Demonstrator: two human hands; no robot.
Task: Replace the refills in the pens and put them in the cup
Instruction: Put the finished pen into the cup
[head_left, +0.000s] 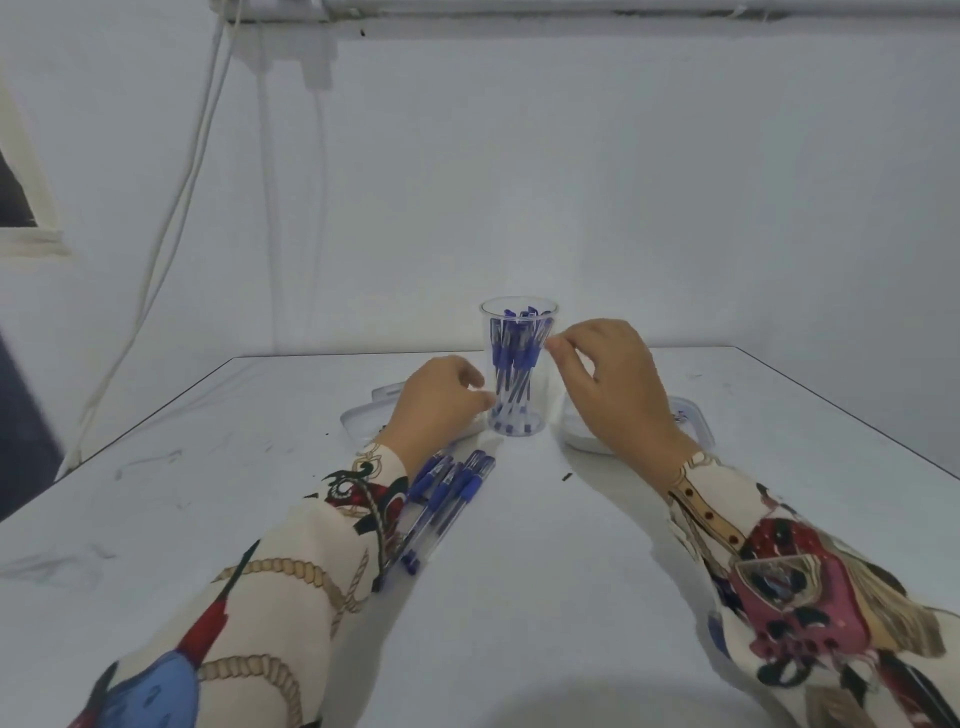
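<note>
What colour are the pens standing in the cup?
Blue, with clear barrels: pens in the clear cup, head view.

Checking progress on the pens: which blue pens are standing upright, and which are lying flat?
The pens in the clear cup stand upright. The loose pens lie flat on the table, beside the left sleeve.
</note>
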